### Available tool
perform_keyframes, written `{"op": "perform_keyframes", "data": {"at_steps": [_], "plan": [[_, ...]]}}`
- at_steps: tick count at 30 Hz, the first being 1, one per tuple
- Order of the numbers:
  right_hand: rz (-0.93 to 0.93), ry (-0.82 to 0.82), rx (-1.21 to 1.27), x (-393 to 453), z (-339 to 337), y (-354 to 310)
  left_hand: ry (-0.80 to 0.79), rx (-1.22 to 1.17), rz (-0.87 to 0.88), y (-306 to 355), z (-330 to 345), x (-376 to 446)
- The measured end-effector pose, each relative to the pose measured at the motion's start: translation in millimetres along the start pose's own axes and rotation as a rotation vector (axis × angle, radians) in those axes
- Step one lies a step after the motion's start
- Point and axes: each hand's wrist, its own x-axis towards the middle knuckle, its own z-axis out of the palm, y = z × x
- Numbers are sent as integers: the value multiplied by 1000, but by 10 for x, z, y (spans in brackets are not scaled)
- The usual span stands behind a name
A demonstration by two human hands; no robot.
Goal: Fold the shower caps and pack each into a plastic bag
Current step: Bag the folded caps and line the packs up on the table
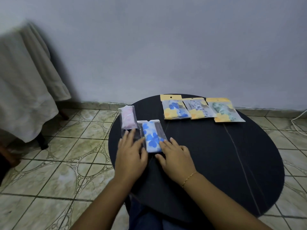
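A folded white shower cap with blue flowers (152, 138) lies inside a clear plastic bag (160, 130) on the round black table (216, 155). My left hand (131, 155) lies flat with straight fingers on the bag's left side. My right hand (176, 156) lies flat with its fingertips touching the cap's right lower edge. Just left of them, a folded pink cap in a clear bag (127, 119) rests at the table's left rim.
Three packed caps in bags with yellow flowered card headers (176, 107), (198, 108), (224, 110) sit in a row at the table's far side. A cloth-covered piece of furniture (25, 88) stands at left on the tiled floor. A white cable (299, 118) runs at right.
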Motion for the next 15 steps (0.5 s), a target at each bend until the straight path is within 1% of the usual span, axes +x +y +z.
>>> {"op": "perform_keyframes", "data": {"at_steps": [2,4,7,10,12,15], "plan": [[-21,-12,-50,152,14,-29,32,86,-19,-226,-19,206],[-1,10,-103,336,46,-84,32,90,-69,-404,-35,413],[40,30,-134,571,54,-153,-47,58,-86,-569,3,657],[36,-40,-129,855,113,-130,-151,52,-77,-628,88,783],[36,-34,-153,1022,89,-107,-213,84,-66,-623,143,787],[34,-44,-185,1275,120,-78,-249,88,-77,-586,134,771]]}}
